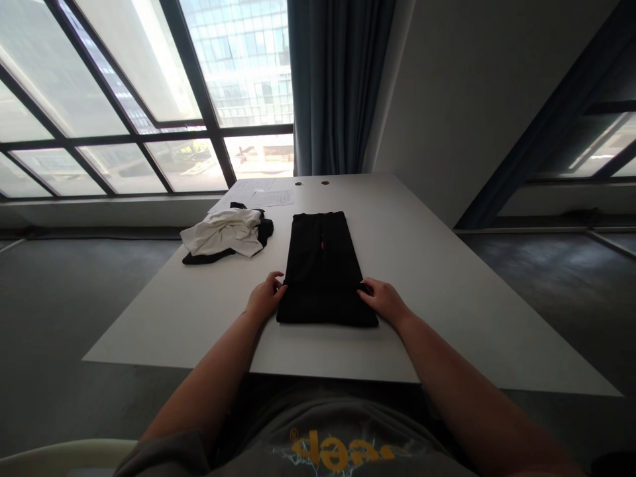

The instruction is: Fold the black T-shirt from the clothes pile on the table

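A black garment (322, 265) lies folded into a long narrow rectangle on the white table (437, 278), running away from me. My left hand (265, 297) rests at its near left edge with curled fingers pinching the cloth. My right hand (381, 298) is at the near right edge, fingers closed on the fabric there. A small red mark shows near the middle of the garment.
A crumpled white garment (223, 233) lies on top of another black one (199, 258) at the left of the table. Sheets of paper (271, 197) lie at the far edge by two cable holes. Windows and a dark curtain (332, 86) stand behind.
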The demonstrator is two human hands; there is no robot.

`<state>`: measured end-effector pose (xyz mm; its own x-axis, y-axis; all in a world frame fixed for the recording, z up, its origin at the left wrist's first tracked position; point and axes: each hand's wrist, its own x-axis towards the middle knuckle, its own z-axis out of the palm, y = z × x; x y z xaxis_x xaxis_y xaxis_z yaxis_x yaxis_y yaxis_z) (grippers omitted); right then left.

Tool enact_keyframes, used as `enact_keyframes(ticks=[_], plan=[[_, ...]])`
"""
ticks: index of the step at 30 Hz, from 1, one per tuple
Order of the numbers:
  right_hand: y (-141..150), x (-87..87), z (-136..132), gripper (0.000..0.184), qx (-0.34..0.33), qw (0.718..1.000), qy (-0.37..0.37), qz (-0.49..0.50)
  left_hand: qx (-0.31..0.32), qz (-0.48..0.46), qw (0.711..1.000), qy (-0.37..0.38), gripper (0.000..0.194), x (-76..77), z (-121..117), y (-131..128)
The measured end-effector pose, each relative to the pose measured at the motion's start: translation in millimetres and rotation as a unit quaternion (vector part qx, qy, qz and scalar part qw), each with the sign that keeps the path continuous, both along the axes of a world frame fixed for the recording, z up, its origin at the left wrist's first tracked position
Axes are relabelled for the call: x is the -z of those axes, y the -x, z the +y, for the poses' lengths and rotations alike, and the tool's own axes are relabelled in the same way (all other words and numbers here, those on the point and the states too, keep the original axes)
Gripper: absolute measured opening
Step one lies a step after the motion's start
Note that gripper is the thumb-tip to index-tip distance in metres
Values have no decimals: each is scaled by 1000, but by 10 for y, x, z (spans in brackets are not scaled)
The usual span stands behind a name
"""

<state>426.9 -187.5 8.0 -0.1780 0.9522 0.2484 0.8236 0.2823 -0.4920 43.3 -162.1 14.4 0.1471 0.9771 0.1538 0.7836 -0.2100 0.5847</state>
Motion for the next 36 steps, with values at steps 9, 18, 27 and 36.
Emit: enact_keyframes(ticks=[9,18,27,36], plan=[[-17,112,79,16,10,994,-91,-56,-21,27,998,-53,28,14,9,-14],[603,-224,-227,19,-1,985,-164,-44,152,28,974,-168,25,-185,-391,-262],[855,-45,-334,31,-78,994,-38,-68,137,119,977,-114,47,73,-513,-216],[880,-129,-405,56,-152,979,2,-139,28,155,982,-107,59,195,-870,-183]])
